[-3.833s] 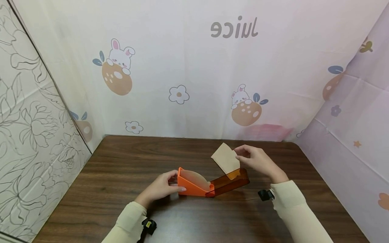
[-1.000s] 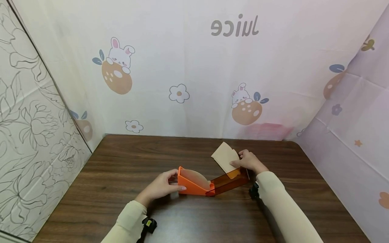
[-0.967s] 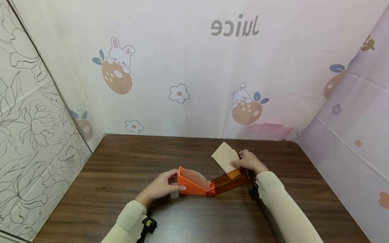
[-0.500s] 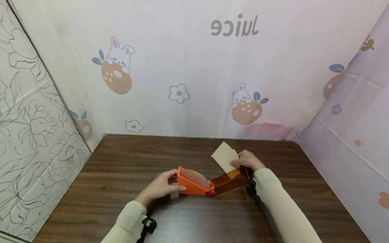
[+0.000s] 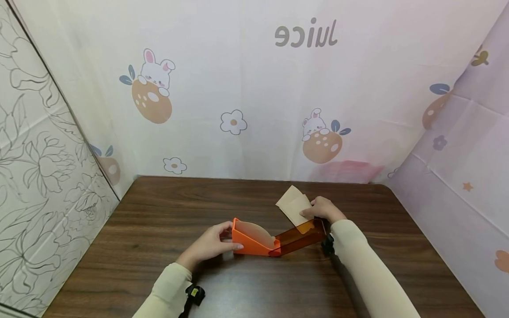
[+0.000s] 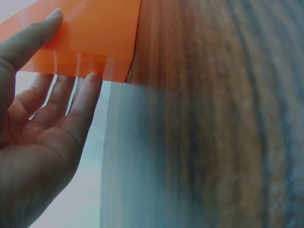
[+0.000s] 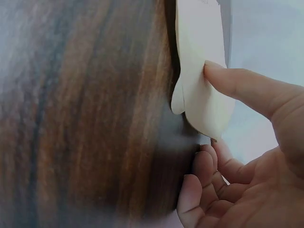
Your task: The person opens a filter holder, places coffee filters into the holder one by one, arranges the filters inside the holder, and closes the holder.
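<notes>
An orange coffee filter holder [image 5: 254,242] stands on the table, its tinted brown lid [image 5: 300,240] swung out to the right. Inside the holder a tan paper filter [image 5: 253,230] shows a curved top. My left hand [image 5: 212,242] grips the holder's left end; the left wrist view shows the thumb on one face and fingers against another. Behind the lid lie loose tan coffee filters [image 5: 295,206], overlapping. My right hand [image 5: 324,208] pinches their right edge. In the right wrist view its thumb presses on the filters [image 7: 202,61], with the other fingers curled below, partly hidden.
The dark wood table [image 5: 175,207] spreads around both hands. A printed curtain [image 5: 238,88] rises behind its far edge. Black wrist cameras [image 5: 195,295] are strapped under both cuffs.
Since the earliest frame my right hand has moved slightly left, its thumb now over the filters. During the last second it shifted only a little. My left hand, holder and lid stay put.
</notes>
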### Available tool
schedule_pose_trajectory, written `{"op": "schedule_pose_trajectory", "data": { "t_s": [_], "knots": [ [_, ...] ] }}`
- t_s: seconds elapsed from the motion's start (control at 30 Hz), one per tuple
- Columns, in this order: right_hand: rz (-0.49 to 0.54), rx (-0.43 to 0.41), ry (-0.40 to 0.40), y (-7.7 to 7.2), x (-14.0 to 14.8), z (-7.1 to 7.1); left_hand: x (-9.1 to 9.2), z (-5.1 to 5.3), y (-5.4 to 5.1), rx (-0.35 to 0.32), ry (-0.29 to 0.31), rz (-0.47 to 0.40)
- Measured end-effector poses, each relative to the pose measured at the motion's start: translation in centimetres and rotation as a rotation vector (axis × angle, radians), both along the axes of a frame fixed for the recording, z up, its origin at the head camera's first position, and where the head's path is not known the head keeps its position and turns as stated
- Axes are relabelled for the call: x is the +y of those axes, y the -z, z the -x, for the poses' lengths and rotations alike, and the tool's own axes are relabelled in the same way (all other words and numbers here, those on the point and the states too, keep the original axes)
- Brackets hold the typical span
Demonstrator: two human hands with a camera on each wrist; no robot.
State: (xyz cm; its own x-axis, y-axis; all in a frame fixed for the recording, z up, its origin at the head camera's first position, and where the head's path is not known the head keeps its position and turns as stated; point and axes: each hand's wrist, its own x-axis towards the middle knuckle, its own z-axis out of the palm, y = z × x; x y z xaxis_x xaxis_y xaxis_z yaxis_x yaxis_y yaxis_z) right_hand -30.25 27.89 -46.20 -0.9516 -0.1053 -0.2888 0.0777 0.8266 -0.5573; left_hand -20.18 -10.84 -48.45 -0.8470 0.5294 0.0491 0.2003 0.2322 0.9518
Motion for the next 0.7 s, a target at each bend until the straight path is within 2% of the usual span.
{"op": "schedule_pose_trajectory", "data": {
  "t_s": [0.23,0.7],
  "knots": [
    [0.029,0.015,0.016,0.45,0.07,0.03,-0.04,0.0,-0.12,0.006,0.003,0.002],
    [0.038,0.035,0.022,0.39,0.08,-0.26,-0.02,-0.06,-0.24,0.003,-0.003,0.004]
  ]
}}
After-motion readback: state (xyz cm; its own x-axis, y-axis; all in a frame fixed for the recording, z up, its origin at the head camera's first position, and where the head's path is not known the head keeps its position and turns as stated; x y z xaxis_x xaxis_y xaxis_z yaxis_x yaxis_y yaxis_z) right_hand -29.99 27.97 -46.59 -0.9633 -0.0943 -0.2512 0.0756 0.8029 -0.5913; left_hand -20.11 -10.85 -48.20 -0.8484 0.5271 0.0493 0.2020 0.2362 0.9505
